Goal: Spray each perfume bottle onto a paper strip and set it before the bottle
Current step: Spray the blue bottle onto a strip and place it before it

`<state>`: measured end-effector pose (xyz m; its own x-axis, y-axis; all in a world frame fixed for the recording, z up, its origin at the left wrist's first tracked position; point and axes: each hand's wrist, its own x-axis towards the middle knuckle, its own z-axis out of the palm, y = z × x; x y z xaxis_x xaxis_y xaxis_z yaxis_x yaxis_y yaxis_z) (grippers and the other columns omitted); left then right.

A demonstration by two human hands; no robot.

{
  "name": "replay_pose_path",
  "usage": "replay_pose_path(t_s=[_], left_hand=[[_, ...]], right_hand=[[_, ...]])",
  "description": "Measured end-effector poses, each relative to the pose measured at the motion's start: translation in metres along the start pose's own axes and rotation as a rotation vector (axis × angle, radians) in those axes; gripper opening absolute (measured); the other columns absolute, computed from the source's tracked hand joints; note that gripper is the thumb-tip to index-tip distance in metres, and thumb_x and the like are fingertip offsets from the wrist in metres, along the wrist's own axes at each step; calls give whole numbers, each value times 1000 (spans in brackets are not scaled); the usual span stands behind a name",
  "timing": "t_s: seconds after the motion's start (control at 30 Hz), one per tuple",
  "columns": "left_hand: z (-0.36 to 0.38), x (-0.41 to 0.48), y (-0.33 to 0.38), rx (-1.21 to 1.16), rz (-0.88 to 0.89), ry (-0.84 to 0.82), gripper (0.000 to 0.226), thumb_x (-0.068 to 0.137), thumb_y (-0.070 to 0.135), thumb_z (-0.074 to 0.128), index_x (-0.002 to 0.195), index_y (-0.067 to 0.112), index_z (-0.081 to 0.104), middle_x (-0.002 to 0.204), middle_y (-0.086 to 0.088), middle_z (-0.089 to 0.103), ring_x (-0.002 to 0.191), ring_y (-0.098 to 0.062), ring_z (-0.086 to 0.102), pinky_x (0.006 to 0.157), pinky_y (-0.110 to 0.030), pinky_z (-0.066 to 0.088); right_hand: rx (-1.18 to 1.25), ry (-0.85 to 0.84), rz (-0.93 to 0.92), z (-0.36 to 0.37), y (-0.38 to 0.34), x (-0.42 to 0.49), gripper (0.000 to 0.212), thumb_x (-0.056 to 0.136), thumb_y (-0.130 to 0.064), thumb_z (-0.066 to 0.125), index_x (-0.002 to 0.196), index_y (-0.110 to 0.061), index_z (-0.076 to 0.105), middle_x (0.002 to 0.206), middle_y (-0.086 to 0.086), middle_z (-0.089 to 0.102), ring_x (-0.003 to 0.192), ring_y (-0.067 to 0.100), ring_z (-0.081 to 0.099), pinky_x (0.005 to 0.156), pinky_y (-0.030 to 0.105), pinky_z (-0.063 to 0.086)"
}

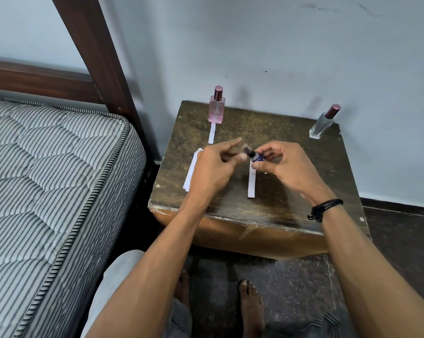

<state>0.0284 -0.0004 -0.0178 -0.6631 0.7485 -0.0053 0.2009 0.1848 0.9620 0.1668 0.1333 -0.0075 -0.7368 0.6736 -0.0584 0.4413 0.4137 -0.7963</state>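
blue bottle [258, 158] gripped by r hand [285, 165], l hand [214, 168] pinching its clear cap [245, 150].

Worn matt wood table [291, 181]; glossy glass pink bottle [216, 111]; paper strip [251, 181].

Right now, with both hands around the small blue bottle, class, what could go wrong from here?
The small clear plastic cap is only pinched in the left hand's fingers; it could slip and roll off the dark wooden table.
The clear glass perfume bottle stands near the table's far right corner; a reach could knock it off.
The right hand grips the small blue perfume bottle tilted above the white paper strip; spray may miss it.
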Motion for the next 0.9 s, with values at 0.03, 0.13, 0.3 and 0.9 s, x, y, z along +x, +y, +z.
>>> replay_pose_path(t_s=[0.03,0.13,0.3,0.9], left_hand=[[-1,0,-1,5,-7,-7,40,87,20,77,126,24,69,92,15,74,85,1,67,87,-13,52],[0,1,-8,130,-20,-55,31,84,22,80,114,24,73,86,13,72,76,-2,62,82,-21,54],[8,-1,-15,440,93,-229,41,81,32,81,120,27,70,109,11,57,115,-13,44,103,-29,40],[17,-7,-19,661,167,-247,37,84,38,74,121,38,70,130,12,48,128,-20,31,104,-37,32]], right_hand=[[34,31,4,-2,1,0,24,82,-17,86,103,-20,76,97,-1,76,90,16,69,84,27,53],[201,158,53,-10,8,0,23,84,-10,84,100,-22,73,99,1,77,96,20,73,94,43,59],[374,298,86,-6,19,0,24,87,-9,82,94,-29,70,103,2,77,103,27,74,96,51,60],[277,267,-13,21,26,7,21,86,-8,82,102,-17,71,100,-3,77,97,8,74,87,20,56]])
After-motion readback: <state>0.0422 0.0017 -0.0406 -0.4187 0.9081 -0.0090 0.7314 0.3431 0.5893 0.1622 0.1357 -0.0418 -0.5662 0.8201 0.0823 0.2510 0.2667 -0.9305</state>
